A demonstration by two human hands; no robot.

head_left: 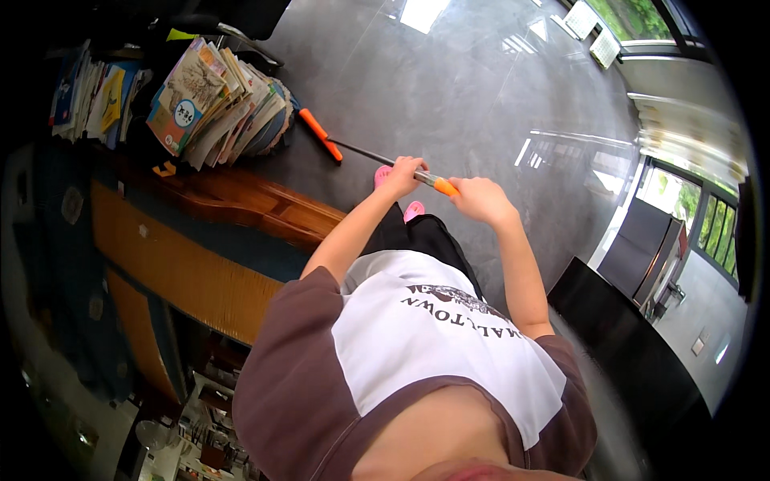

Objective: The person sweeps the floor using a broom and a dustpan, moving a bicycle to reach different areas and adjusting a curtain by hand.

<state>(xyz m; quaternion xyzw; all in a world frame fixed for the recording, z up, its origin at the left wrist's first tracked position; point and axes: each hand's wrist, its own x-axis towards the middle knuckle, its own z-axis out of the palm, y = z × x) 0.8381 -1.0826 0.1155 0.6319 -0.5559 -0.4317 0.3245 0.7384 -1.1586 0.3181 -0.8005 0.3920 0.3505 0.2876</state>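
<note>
In the head view, your left hand [407, 175] was wrapped around the upper part of the long pole [365, 152], and your right hand [483, 200] was closed over its orange handle [445, 187]. The pole slanted away to your left, ending in an orange bar [320, 135] near the stacked books [220, 104]; whether that bar touched the grey floor [465, 88] could not be told. Work seemed under way, but no line split finished floor from unfinished, so what remained was unclear.

Orange pole grip [445, 187], orange crossbar [313, 125]; pink shoes [414, 212]; grey floor [473, 100].
</note>
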